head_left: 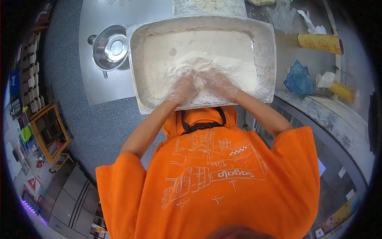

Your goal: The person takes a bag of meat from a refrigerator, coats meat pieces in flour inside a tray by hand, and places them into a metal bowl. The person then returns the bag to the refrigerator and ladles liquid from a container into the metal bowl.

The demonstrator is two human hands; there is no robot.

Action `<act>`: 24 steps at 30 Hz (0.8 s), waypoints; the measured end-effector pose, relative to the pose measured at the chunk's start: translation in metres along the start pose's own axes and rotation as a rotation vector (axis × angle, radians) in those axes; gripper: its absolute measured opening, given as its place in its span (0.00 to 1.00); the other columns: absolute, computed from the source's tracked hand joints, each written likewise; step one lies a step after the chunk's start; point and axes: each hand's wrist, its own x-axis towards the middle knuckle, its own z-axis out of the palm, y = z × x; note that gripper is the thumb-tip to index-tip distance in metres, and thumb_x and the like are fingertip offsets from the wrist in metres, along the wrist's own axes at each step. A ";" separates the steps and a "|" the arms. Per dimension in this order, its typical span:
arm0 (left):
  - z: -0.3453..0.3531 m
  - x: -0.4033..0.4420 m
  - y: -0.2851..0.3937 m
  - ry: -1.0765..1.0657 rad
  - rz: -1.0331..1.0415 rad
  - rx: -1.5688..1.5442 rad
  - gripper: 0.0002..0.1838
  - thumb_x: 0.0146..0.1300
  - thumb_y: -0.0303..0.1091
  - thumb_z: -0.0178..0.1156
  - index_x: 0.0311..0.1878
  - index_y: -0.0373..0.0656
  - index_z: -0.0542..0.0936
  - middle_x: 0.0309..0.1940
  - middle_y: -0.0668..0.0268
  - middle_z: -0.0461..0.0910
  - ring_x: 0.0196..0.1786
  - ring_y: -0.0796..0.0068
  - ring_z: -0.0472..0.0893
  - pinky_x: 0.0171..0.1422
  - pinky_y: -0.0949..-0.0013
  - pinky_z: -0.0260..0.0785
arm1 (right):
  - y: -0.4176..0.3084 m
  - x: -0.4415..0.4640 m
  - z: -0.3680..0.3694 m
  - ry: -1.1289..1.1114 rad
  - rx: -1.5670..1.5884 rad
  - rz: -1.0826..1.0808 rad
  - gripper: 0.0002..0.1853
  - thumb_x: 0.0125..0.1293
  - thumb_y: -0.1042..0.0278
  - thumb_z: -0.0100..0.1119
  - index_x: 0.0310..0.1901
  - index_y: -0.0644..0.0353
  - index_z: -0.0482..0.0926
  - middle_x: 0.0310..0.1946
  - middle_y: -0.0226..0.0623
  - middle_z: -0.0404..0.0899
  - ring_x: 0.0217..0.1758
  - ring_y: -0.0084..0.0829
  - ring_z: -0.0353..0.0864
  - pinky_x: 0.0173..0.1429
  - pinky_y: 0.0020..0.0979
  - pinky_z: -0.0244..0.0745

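A large pale rectangular tub [267,59] holds a wide bed of white flour [207,44]. Both of my hands wear clear plastic gloves and meet in the flour near the tub's front side. My left hand [184,88] is on the left, its fingers closed at a small whitish, flour-covered lump [198,82]. From the right my right hand [218,83] reaches to the same lump, its fingers bent around it and partly hidden by flour. The flour is heaped and ruffled just beyond my fingertips.
A steel bowl [111,47] with handles stands left of the tub on the metal table [89,75]. To the right lie a yellow roll [320,43], a blue cloth [299,78] and a second yellow roll [342,92]. Plastic bags [281,16] lie at the back right.
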 end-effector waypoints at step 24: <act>-0.042 -0.013 0.000 0.027 0.042 -0.164 0.30 0.50 0.47 0.73 0.52 0.36 0.80 0.41 0.47 0.84 0.47 0.52 0.83 0.54 0.56 0.75 | 0.021 -0.035 -0.020 0.017 0.004 0.132 0.27 0.58 0.64 0.66 0.57 0.70 0.74 0.58 0.50 0.77 0.54 0.42 0.81 0.60 0.35 0.77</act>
